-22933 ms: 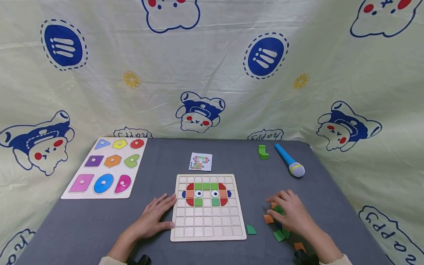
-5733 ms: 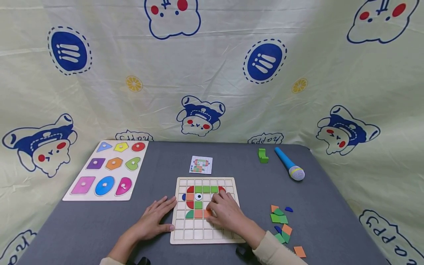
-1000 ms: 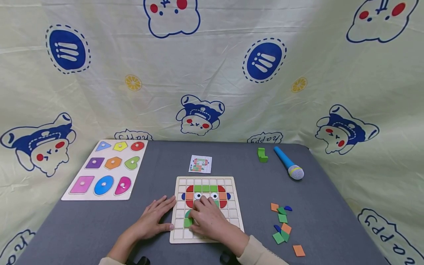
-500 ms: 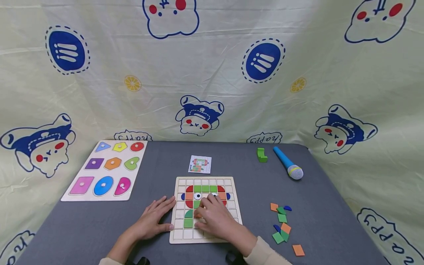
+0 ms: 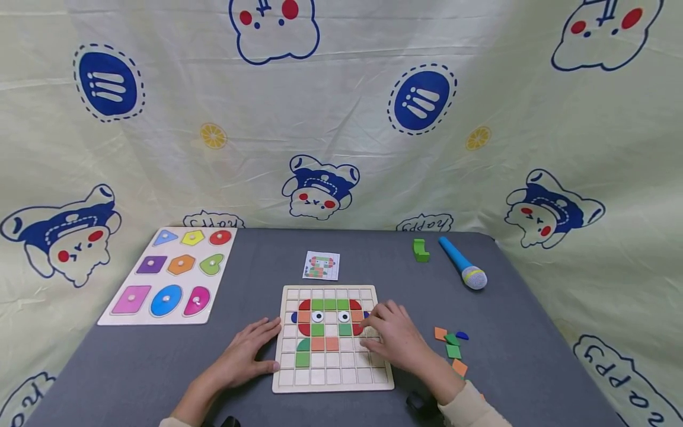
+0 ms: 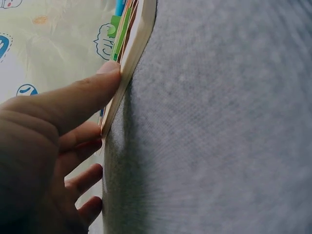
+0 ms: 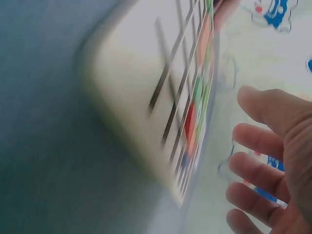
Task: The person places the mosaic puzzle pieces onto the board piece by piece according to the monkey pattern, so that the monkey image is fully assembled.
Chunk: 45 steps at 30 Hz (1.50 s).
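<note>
A white grid board point(image 5: 347, 376) lies flat on the table, its upper rows filled with red, green, orange and blue tiles and two eye tiles point(image 5: 317, 316). Below these sit a green quarter-round tile point(image 5: 303, 344), two orange square tiles point(image 5: 325, 344) and a green square tile point(image 5: 302, 359). My left hand point(image 5: 242, 356) rests beside the board, thumb and fingertips against its left edge. Over the board's right side hovers my right hand point(image 5: 397, 338), fingers spread and nothing between them; the right wrist view also shows this hand point(image 7: 268, 161) holding nothing.
Loose orange, green and blue tiles point(image 5: 453, 351) lie right of the board, some hidden behind the right forearm. Behind the board is a small pattern card point(image 5: 321, 265). A shape puzzle board point(image 5: 120, 317) stands left; a green block point(image 5: 421, 252) and toy microphone point(image 5: 461, 261) lie back right.
My right hand has moved right from the board's middle, uncovering the orange squares. Since the oldest frame, the tiles below the face have been added. The left hand stays at the edge.
</note>
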Available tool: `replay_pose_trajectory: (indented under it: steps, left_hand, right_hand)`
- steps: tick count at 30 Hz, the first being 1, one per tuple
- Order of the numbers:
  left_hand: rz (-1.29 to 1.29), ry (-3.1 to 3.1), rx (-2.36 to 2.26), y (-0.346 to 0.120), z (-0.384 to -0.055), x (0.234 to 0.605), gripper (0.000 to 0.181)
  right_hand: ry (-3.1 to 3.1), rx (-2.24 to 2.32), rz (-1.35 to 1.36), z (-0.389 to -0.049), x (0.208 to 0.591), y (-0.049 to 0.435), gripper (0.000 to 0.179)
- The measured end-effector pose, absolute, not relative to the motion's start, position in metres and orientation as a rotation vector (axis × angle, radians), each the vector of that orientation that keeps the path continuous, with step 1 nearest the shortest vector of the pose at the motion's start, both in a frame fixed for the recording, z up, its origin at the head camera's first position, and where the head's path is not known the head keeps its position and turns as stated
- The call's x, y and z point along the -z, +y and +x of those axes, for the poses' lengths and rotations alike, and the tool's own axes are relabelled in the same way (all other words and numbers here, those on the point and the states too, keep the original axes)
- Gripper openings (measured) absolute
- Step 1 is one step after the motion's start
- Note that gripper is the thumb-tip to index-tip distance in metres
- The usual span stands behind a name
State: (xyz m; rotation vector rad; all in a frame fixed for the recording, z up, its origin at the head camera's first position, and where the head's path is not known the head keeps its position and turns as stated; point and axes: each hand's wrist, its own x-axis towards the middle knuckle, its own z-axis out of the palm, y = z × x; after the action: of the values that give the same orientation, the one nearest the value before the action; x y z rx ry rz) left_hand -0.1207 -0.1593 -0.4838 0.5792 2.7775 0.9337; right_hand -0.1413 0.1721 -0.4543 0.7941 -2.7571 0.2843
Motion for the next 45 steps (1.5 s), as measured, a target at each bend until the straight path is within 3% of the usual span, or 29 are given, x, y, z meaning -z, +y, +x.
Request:
replay_pose_trajectory:
  steps: [22,45]
  left_hand:
    - [0.634,2.857,-0.878,-0.161,-0.122,0.486,0.079]
    - [0.622,2.794,-0.847,-0.161,-0.124,0.483,0.082]
  right_hand:
    - [-2.930,-0.240,0.394,-0.130,0.463,0.307,0.027]
    - [-2.955,-0.249,0.477,-0.114,0.467,0.329,0.018]
